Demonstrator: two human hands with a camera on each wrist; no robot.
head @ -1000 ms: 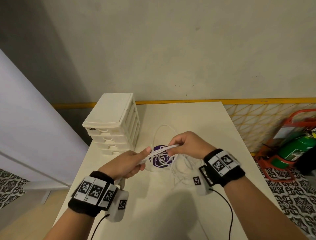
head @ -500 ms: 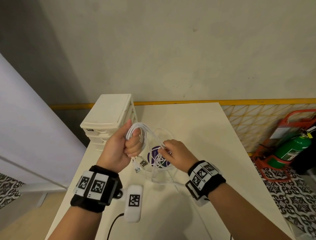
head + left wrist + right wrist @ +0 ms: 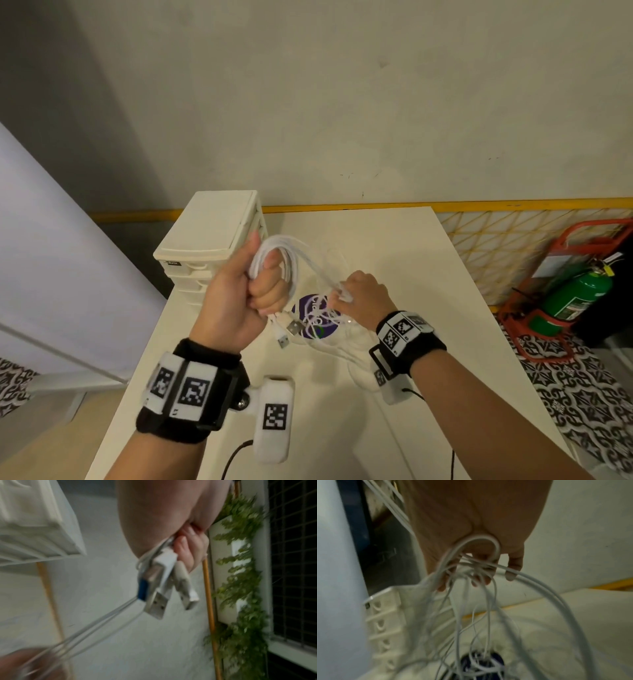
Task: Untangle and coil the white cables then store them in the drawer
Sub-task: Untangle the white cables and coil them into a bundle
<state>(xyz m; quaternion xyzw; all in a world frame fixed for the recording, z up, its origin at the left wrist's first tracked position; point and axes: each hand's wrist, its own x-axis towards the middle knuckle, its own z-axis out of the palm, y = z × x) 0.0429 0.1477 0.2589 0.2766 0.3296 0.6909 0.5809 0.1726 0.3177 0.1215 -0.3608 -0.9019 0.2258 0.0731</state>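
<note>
Two wrists nearest, each in a black band carrying printed markers, held above a cream table (image 3: 394, 428); left hand (image 3: 236, 291) raised in a fist, clenched round a bundle of looped white cables (image 3: 291, 260), thumb up along the loops; USB plugs (image 3: 289, 330) dangle just below the fist, blurred in the left wrist view; right hand (image 3: 363, 299) lower, fingers pinching several strands running taut from the bundle; loose cable falls from it onto a purple disc (image 3: 318, 317) on the table, tangle partly hiding the disc; cream drawer unit (image 3: 209, 240) behind the left hand, drawers closed, fist covering part of its front; yellow strip along the wall base; green cylinder (image 3: 579, 298) on a red stand on the far-right floor
</note>
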